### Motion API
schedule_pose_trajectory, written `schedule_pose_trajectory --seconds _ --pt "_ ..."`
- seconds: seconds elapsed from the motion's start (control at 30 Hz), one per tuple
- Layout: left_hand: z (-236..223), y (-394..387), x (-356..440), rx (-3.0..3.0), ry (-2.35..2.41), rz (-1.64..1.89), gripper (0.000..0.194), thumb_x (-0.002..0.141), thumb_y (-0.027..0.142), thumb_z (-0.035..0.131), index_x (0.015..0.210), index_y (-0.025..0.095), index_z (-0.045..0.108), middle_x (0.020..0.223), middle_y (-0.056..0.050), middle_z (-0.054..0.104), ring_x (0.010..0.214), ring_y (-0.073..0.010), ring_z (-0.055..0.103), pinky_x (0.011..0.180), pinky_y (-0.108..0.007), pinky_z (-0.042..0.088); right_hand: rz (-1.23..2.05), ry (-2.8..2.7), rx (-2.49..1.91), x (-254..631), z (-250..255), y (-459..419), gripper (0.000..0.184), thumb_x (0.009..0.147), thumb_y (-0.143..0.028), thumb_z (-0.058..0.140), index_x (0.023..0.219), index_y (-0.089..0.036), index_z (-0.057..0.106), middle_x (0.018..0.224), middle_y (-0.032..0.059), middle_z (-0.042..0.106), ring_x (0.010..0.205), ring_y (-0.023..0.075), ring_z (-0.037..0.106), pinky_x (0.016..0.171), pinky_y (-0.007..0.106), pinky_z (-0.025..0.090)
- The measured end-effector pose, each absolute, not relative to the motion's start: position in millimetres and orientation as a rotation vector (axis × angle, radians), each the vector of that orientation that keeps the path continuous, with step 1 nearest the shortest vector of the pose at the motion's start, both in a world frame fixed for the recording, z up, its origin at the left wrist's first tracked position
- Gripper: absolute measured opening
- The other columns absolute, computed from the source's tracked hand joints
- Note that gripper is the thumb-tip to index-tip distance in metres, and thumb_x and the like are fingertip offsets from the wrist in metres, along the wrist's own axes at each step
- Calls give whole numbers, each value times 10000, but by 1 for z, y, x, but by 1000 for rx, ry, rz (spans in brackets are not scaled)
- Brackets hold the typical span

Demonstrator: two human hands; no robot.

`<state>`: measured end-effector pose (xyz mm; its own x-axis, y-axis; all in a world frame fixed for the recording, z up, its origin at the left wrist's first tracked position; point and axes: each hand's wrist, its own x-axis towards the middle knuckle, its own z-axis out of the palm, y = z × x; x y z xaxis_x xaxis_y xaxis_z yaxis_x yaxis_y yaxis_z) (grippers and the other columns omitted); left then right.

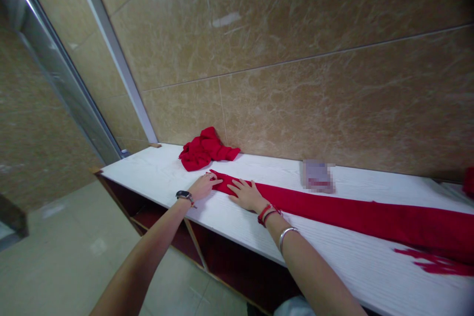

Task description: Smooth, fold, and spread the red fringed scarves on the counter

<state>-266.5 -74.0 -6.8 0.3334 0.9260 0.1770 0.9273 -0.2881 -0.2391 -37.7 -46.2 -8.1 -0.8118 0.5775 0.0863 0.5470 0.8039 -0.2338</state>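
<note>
A long red scarf (333, 203) lies stretched along the white tabletop (237, 227), running off past the right edge of the view. Ragged red fringe (439, 262) shows near its right part. At the scarf's narrow left end is my left hand (203, 186), its fingers closed around the end and one digit lying over the cloth. My right hand (247, 196) rests flat on the scarf a little further right, fingers spread. Behind my left hand sits a crumpled red cloth (207, 150), apart from the scarf.
A blurred grey item (317, 177) lies on the tabletop near the tiled wall (296, 103). More red material (468, 182) shows at the far right. Under the top are open dark shelf compartments (237, 252). Tiled floor (85, 252) extends at the left.
</note>
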Motion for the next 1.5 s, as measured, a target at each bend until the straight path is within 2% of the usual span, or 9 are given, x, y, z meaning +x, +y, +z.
schedule_pose_trajectory --seconds 0.27,0.7,0.9,1.03,1.13,1.2,1.27,1.37,1.5 --pt "-9 -72 -270 -2292 -1628 62 503 793 52 383 1258 226 462 1130 -80 499 1005 -190 460 866 -309 385 271 -2827 -884 -38 -9 -46 572 874 -526 206 1365 -249 303 1455 53 240 1315 287 173 1003 606 122" --pt "18 -79 -282 -2219 -1583 262 523 794 42 391 1226 317 493 1094 -66 525 994 -202 488 839 -335 397 308 -2830 -910 -38 -8 -46 560 878 -514 214 1369 -258 293 1458 49 232 1321 286 161 1007 606 102" --pt "17 -90 -284 -2063 -1736 61 530 761 4 378 1230 220 495 1182 -88 515 1069 -213 467 879 -348 394 286 -2833 -900 -38 -9 -46 559 878 -518 213 1366 -259 297 1456 51 236 1322 273 159 1015 587 105" --pt "14 -77 -261 -2304 -1620 -87 471 826 88 355 1274 213 436 1294 -45 467 1191 -172 389 987 -322 322 258 -2825 -902 -38 -10 -46 563 875 -523 215 1362 -255 306 1453 52 245 1320 268 165 1016 576 115" --pt "8 -69 -256 -2414 -1682 -31 380 881 197 343 1234 257 470 1266 -3 507 1143 -145 451 977 -302 336 255 -2814 -905 -38 -9 -47 560 874 -524 220 1360 -259 310 1450 50 253 1316 267 176 1015 575 124" --pt "3 -70 -262 -2194 -1892 -40 332 890 256 355 1182 266 511 1208 -17 549 1082 -178 501 936 -358 369 266 -2820 -913 -37 -8 -47 559 873 -522 223 1361 -262 305 1451 49 253 1315 268 177 1013 581 120" --pt "1 -75 -273 -1916 -2058 -77 304 890 300 366 1096 209 571 1132 -83 584 1057 -255 511 907 -470 363 282 -2834 -923 -37 -6 -47 561 873 -523 221 1364 -263 300 1453 49 245 1318 268 171 1015 581 113" --pt "3 -84 -279 -1767 -2104 -129 323 895 290 352 1047 129 587 1177 -161 537 1133 -325 432 909 -549 318 292 -2844 -920 -37 -6 -47 566 873 -525 213 1368 -261 291 1458 46 233 1321 264 160 1019 573 108" --pt "7 -89 -262 -2146 -1782 -197 347 885 173 329 1182 194 506 1293 -51 465 1204 -179 370 1009 -352 296 278 -2836 -915 -38 -7 -46 566 871 -524 223 1364 -257 302 1455 48 240 1316 272 168 1014 574 117"
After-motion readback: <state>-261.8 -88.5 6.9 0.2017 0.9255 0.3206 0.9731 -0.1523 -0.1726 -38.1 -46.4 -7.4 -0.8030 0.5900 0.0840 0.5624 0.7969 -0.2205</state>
